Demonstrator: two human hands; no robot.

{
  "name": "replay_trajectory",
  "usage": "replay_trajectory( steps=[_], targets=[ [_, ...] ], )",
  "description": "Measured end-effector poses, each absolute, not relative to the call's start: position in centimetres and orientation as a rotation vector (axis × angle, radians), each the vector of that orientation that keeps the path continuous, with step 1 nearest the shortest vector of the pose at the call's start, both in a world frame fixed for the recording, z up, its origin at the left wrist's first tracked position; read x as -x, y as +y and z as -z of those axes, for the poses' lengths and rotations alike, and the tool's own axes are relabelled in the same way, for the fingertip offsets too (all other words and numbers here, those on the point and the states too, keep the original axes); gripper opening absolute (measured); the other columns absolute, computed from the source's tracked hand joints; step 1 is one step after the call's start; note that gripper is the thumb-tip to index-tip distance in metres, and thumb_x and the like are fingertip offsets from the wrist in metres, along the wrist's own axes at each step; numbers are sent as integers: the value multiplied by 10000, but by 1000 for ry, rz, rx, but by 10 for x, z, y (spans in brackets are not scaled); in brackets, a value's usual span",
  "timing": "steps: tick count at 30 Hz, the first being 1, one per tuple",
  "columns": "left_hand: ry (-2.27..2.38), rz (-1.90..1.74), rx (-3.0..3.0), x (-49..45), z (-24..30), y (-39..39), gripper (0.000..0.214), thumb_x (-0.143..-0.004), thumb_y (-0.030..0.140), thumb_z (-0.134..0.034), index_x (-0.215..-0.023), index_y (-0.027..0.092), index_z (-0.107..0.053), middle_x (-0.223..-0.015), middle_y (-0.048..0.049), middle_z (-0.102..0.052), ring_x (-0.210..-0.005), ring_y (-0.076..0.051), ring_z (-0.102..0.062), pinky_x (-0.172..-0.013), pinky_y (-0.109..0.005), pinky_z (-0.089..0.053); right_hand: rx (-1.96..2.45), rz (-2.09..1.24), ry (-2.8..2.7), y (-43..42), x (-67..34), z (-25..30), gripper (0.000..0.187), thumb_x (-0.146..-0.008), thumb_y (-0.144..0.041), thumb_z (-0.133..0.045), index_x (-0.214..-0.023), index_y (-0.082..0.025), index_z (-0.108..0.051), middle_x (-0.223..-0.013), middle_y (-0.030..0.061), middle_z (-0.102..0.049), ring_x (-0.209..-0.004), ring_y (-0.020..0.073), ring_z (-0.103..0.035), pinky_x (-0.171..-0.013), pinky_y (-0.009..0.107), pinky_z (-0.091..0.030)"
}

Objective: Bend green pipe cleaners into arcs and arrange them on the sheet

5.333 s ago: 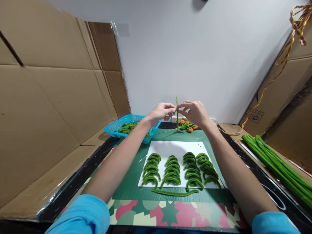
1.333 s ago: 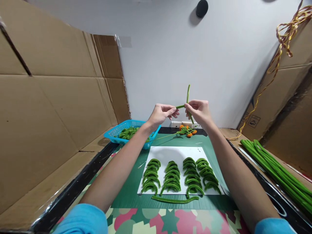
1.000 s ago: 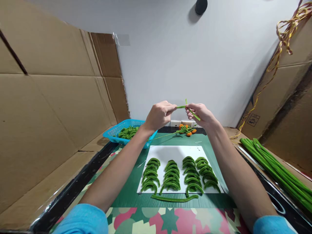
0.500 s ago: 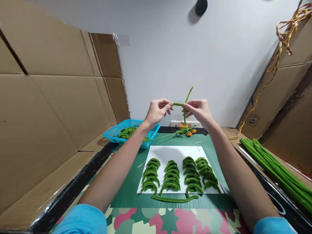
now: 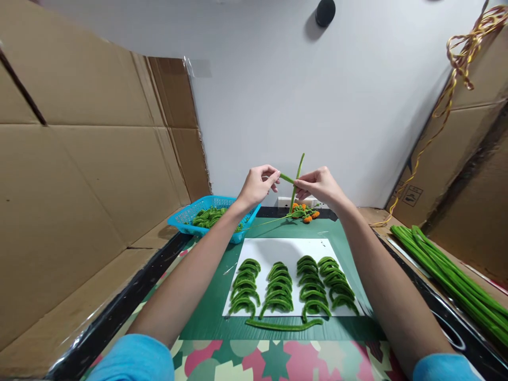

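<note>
Both of my hands are raised above the far side of the table. My left hand [image 5: 257,186] pinches the left end of a short stretch of green pipe cleaner [image 5: 286,178]. My right hand [image 5: 318,184] pinches its other end, where it meets an upright length of green pipe cleaner [image 5: 300,165]. Whether these are one bent stem or two, I cannot tell. Below, white paper [image 5: 257,246] bears rows of curved green pipe cleaner pieces [image 5: 280,286]. One longer, slightly bent pipe cleaner [image 5: 283,326] lies along the paper's near edge.
A blue basket [image 5: 186,228] with green pieces stands at the back left. Orange-and-green pipe cleaner flowers [image 5: 307,214] lie at the back by a socket strip [image 5: 283,202]. A bundle of long green pipe cleaners [image 5: 448,275] lies right. Cardboard walls [image 5: 99,174] flank the table.
Both hands have come slightly lower. The upright pipe cleaner has shifted down and left, and the short stretch now slopes down toward my right hand.
</note>
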State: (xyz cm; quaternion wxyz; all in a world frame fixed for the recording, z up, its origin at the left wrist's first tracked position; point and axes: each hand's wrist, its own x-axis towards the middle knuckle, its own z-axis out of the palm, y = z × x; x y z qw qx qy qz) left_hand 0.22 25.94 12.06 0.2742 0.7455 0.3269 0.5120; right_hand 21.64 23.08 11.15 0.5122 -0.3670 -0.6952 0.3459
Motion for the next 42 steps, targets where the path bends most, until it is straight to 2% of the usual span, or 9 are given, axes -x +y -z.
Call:
replay_trajectory(
  steps=[4,8,16,18,20,23,27,32,42],
  targets=[
    [883,-1117,-1913,-1,-122,256,353,-1024,479,-584,-1029,139,-681,-941,-94,-746,-587,-129,-710,-471,-218,-428,795,-808,-1390,230,-216,-114,318,-728,-431,-859,-748,-129,-763,-674,87,-751,-609,196,-748,-657,354,-683],
    [766,-1012,-2028,-5,-118,249,410,-882,424,-803,-1169,153,-691,-991,-93,-761,-663,-136,-723,-523,-219,-468,729,-770,-1212,228,-215,-117,330,-705,-445,-882,-785,-157,-741,-738,88,-773,-658,213,-768,-731,384,-692],
    [626,-1081,-2014,-11,-117,238,552,-694,364,-959,-1138,149,-712,-846,-30,-734,-612,-117,-690,-534,-222,-496,602,-888,-1181,228,-208,-117,432,-646,-475,-946,-863,-182,-715,-830,96,-812,-804,260,-809,-758,382,-691],
    [575,-1137,-1991,-13,-117,237,514,-724,434,-939,-1093,147,-724,-781,-24,-726,-568,-113,-672,-494,-220,-478,589,-911,-1197,227,-206,-117,418,-651,-479,-946,-850,-191,-718,-872,92,-814,-848,250,-804,-776,367,-688],
    [540,-1256,-1935,-14,-118,237,472,-820,560,-841,-1010,141,-737,-725,-31,-714,-500,-107,-637,-428,-224,-434,591,-933,-1217,226,-205,-117,397,-661,-480,-939,-839,-193,-730,-891,90,-805,-864,237,-793,-775,352,-683],
    [548,-1460,-1829,-11,-121,240,513,-887,654,-732,-922,142,-732,-691,-34,-694,-436,-99,-601,-360,-227,-380,609,-983,-1280,225,-204,-117,412,-664,-490,-928,-872,-177,-759,-884,96,-791,-831,222,-776,-790,362,-678],
    [620,-1484,-1812,-4,-126,243,479,-868,627,-765,-866,153,-695,-738,-41,-713,-436,-93,-612,-337,-212,-367,628,-1052,-1361,222,-200,-118,461,-624,-479,-963,-879,-144,-776,-812,89,-780,-738,207,-760,-775,383,-683],
    [660,-1472,-1791,-3,-126,244,464,-867,601,-767,-896,144,-696,-832,-67,-742,-450,-91,-621,-337,-210,-388,635,-1093,-1465,218,-195,-117,406,-646,-416,-971,-856,-115,-799,-763,90,-781,-659,183,-748,-719,354,-680],
    [626,-1507,-1851,-16,-119,239,530,-847,669,-766,-903,146,-702,-822,-44,-700,-472,-96,-644,-334,-198,-402,781,-1090,-1498,218,-196,-118,395,-593,-402,-978,-764,-101,-788,-705,113,-763,-608,190,-724,-680,366,-668]
  ],
)
